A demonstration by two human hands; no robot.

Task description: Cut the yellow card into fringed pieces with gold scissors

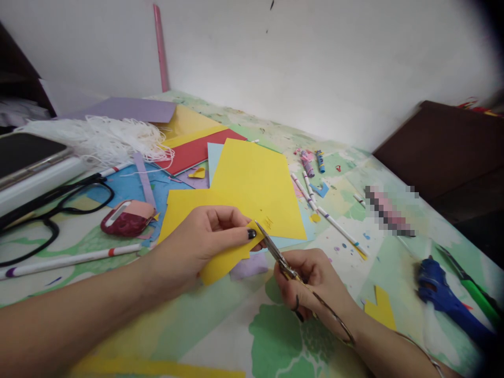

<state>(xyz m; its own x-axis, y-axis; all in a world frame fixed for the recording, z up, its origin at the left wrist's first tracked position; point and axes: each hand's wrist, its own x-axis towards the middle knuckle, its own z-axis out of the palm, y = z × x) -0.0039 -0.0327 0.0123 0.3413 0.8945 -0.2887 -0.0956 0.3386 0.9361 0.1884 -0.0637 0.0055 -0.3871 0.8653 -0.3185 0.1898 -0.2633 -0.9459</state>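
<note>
over the patterned tabletop (220, 331), found left hand (208, 231) gripping yellow paper piece (226, 265), with thumb pressed on top and fingers curled behind. found right hand (315, 278) closed around handles of scissors (279, 254); cannot tell exact finger placement in the loops. observed blades nearly together, pointing up and to the left, with tips at upper end of yellow paper piece; cannot tell any bite into it. noted large yellow sheet (255, 178) just beyond both hands, bearing dark scribbled lines near its lower right corner. recorded light blue sheet (213, 157) partly beneath it, red sheet (200, 152) behind, and purple scrap (248, 266) between the hands. at left, listed tangled white string (106, 136), black-framed glasses (47, 202), maroon-and-pink object (126, 220) and striped white stick (74, 260). at right, listed angular yellow scrap (380, 310) near right wrist, blue glue gun (441, 294) further out, and green-handled tool (476, 294) just beside the latter.
</note>
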